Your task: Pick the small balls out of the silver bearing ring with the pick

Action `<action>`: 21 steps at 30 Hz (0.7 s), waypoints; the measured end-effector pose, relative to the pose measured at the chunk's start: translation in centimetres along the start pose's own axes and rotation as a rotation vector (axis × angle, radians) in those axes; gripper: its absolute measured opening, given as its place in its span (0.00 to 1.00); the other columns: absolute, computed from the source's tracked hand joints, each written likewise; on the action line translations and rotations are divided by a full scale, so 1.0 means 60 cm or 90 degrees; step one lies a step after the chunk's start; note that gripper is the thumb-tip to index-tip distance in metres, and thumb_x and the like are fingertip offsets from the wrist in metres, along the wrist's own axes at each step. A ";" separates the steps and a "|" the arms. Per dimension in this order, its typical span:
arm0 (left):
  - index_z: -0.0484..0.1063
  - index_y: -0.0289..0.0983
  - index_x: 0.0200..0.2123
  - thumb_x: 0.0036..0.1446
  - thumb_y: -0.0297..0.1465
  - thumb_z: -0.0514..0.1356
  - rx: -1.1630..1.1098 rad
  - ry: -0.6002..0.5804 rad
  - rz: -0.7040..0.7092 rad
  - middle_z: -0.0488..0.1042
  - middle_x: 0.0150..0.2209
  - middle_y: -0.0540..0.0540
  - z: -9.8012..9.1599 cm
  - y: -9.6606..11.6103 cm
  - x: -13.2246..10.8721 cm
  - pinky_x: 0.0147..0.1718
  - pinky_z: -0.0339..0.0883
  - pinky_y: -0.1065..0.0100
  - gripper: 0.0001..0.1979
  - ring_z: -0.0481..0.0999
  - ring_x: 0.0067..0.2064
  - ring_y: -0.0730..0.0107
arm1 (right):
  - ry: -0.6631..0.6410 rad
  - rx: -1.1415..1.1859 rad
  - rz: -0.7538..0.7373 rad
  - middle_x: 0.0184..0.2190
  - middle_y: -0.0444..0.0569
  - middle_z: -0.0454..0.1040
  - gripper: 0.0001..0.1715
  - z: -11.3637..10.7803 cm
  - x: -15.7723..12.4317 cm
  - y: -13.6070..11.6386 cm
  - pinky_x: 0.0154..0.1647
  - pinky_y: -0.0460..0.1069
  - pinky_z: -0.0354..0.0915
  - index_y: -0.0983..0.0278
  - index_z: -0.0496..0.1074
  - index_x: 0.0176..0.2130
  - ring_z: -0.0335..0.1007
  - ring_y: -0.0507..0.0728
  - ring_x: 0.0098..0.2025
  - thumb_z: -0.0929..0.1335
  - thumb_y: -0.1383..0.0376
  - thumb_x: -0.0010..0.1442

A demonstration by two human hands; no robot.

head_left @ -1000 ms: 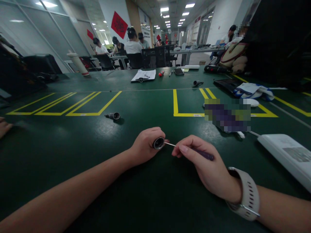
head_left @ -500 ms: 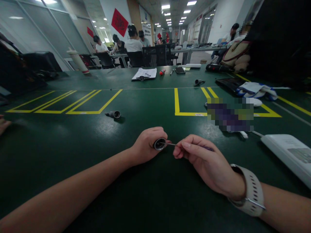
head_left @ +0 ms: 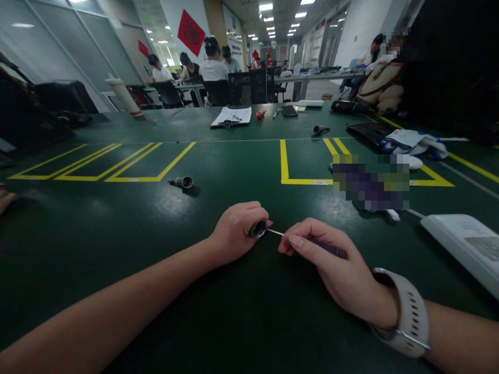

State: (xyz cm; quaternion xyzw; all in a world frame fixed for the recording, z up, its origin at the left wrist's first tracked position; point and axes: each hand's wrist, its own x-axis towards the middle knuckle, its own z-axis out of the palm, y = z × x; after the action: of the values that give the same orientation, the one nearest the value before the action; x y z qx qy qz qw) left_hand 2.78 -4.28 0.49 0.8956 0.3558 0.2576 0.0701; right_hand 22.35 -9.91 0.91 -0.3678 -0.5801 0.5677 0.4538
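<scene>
My left hand is closed around a dark, round plug-like connector, its metal-rimmed opening tilted toward me and to the right. Most of the connector's body is hidden in my fist. In a pinch grip, my right hand holds a thin screwdriver with a dark purple handle. Its slim metal shaft points left and meets the right side of the connector's rim; where exactly the tip rests I cannot tell. Farther off to the left, a similar dark connector lies on the green table.
A third connector lies toward the back. A blurred-out purple item and a white box are at the right, near a white-and-blue cloth. Behind lies a clipboard. Another person's hand shows at the left edge.
The screwdriver has shifted from inside the connector's opening toward its right rim, and more of its handle shows. My right hand has tilted slightly; the connector has turned a little.
</scene>
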 end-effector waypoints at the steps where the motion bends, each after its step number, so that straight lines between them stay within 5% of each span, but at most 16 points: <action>1: 0.63 0.36 0.23 0.57 0.28 0.55 -0.012 0.000 0.001 0.64 0.23 0.51 0.000 0.000 0.000 0.23 0.55 0.72 0.10 0.64 0.25 0.75 | -0.002 0.033 0.005 0.30 0.47 0.74 0.08 -0.001 0.001 0.001 0.39 0.51 0.63 0.62 0.73 0.31 0.68 0.55 0.35 0.67 0.62 0.60; 12: 0.61 0.36 0.22 0.56 0.29 0.56 -0.129 -0.007 0.022 0.63 0.22 0.52 0.000 0.002 0.004 0.23 0.56 0.72 0.11 0.63 0.24 0.76 | -0.016 0.220 0.089 0.28 0.47 0.74 0.07 0.001 0.011 -0.003 0.37 0.50 0.64 0.64 0.73 0.28 0.68 0.54 0.33 0.67 0.65 0.57; 21: 0.63 0.36 0.24 0.57 0.28 0.55 -0.052 0.001 -0.012 0.64 0.23 0.52 0.000 -0.001 0.002 0.24 0.56 0.72 0.09 0.64 0.25 0.75 | 0.023 -0.034 -0.001 0.30 0.46 0.74 0.09 0.001 -0.002 0.001 0.38 0.51 0.62 0.62 0.73 0.32 0.68 0.56 0.35 0.67 0.61 0.59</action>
State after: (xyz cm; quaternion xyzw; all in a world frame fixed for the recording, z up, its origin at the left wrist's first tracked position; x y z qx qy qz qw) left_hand 2.84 -4.17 0.53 0.8884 0.3532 0.2721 0.1090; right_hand 22.34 -10.03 0.84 -0.3895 -0.5869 0.5453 0.4544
